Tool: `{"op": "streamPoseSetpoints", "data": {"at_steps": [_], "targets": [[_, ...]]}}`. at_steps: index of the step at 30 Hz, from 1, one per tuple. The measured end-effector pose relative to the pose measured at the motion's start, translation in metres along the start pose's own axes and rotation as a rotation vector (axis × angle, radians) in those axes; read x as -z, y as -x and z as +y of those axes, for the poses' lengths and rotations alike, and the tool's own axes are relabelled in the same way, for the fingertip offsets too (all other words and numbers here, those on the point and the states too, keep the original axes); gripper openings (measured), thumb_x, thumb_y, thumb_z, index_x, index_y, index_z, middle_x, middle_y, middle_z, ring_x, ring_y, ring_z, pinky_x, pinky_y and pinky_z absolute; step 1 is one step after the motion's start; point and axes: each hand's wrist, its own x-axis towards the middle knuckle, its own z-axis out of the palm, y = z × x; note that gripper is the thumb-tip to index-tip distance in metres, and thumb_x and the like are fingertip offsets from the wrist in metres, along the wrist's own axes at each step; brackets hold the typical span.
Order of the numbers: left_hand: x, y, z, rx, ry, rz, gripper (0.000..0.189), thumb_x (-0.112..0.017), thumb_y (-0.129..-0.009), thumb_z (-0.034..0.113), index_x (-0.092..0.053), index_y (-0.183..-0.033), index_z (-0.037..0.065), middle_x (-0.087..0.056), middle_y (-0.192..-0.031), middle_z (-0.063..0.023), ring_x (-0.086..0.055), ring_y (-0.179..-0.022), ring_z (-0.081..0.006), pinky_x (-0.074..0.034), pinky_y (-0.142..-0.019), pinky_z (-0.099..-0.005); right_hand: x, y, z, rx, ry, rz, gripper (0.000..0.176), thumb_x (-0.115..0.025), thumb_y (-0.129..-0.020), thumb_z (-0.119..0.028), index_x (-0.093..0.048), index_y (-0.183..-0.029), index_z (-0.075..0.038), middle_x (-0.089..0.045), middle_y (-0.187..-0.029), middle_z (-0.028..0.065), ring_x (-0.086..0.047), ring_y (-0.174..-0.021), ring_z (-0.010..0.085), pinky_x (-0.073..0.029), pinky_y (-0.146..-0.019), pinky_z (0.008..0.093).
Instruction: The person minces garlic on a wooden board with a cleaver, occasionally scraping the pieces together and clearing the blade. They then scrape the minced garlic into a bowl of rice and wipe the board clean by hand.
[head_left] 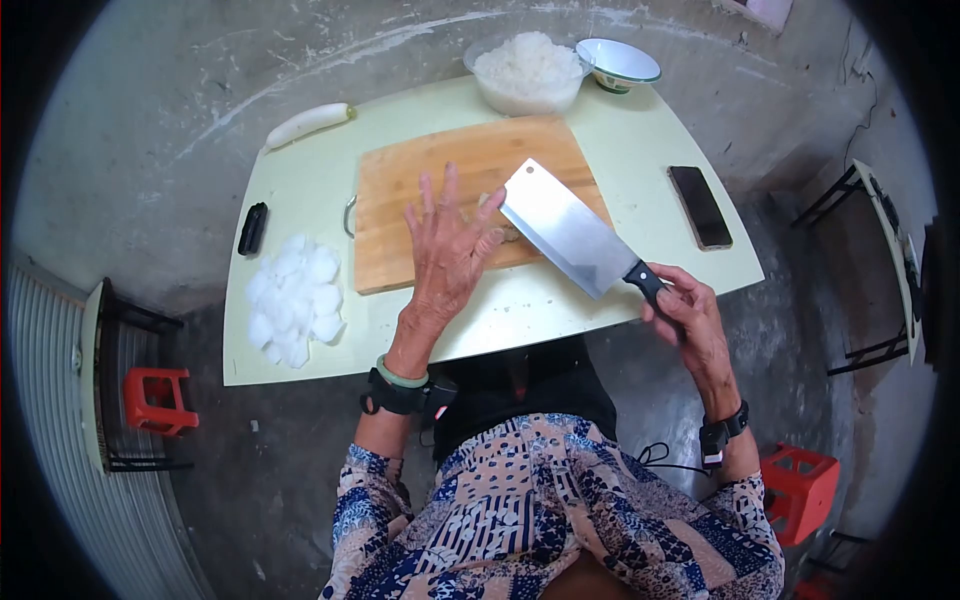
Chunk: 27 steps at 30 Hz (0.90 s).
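A wide cleaver (568, 228) with a black handle is held flat over the right part of the wooden cutting board (400, 180). My right hand (690, 318) is wrapped round its handle, off the table's front edge. Over the board, my left hand (450, 245) has its fingers spread, the thumb and index finger close to the blade. Small brownish pieces (509, 233) lie on the board beside the left thumb, partly hidden by the hand and the blade. A pile of thin white slices (294, 300) lies on the table to the left of the board.
On the pale table (400, 335) are a white radish (309, 125), a black object (253, 229), a glass bowl of white shreds (528, 78), a green-rimmed bowl (618, 63) and a phone (700, 207). Red stools (162, 400) stand on the floor at both sides.
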Motion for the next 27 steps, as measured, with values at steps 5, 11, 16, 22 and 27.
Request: {"op": "streamPoseSetpoints", "data": {"at_steps": [5,11,16,22,27], "targets": [[-0.006,-0.001,-0.012,0.163,0.134,0.005,0.054,-0.047,-0.105,0.049,-0.057,-0.147,0.016,-0.022,-0.167,-0.0180,-0.015,-0.153,-0.0467,-0.016,-0.119,-0.0646,-0.001,-0.003,0.003,0.012,-0.004,0.059,0.047,-0.070,-0.095,-0.020,-0.060,-0.135,0.003,-0.067,-0.075,0.0079,-0.046,-0.048,0.0055,-0.032,-0.044,0.0195],[0.024,-0.024,0.007,0.471,1.231,0.119,0.070,-0.033,-0.109,0.053,-0.044,-0.150,-0.002,-0.029,-0.164,-0.0177,-0.025,-0.153,-0.0345,-0.020,-0.125,-0.0462,-0.015,-0.014,-0.003,0.023,-0.072,-0.011,0.044,-0.070,-0.096,-0.016,-0.060,-0.134,0.002,-0.067,-0.076,0.0075,-0.046,-0.048,0.0050,-0.032,-0.045,0.0198],[0.044,-0.039,0.019,0.512,2.093,0.023,0.080,-0.026,-0.109,0.057,-0.027,-0.155,-0.008,-0.031,-0.161,-0.0210,-0.027,-0.151,-0.0334,-0.020,-0.126,-0.0469,-0.034,-0.028,-0.009,0.063,-0.121,-0.065,0.043,-0.069,-0.096,-0.015,-0.059,-0.134,0.002,-0.067,-0.076,0.0073,-0.045,-0.049,0.0044,-0.032,-0.046,0.0201],[0.046,-0.044,0.025,0.664,2.274,0.029,0.088,-0.024,-0.105,0.066,-0.034,-0.149,-0.010,-0.040,-0.151,-0.0241,-0.034,-0.145,-0.0343,-0.023,-0.125,-0.0473,-0.052,-0.053,-0.020,0.138,-0.041,-0.071,0.045,-0.068,-0.096,-0.018,-0.058,-0.135,0.002,-0.066,-0.077,0.0064,-0.046,-0.051,0.0044,-0.033,-0.047,0.0202],[0.028,-0.045,0.017,0.635,2.138,-0.080,0.082,-0.024,-0.107,0.061,-0.039,-0.147,-0.009,-0.043,-0.149,-0.0236,-0.034,-0.145,-0.0363,-0.024,-0.125,-0.0500,-0.074,-0.088,-0.028,0.203,-0.021,-0.076,0.047,-0.068,-0.096,-0.020,-0.057,-0.136,0.002,-0.067,-0.078,0.0055,-0.047,-0.052,0.0046,-0.034,-0.048,0.0201]]}}
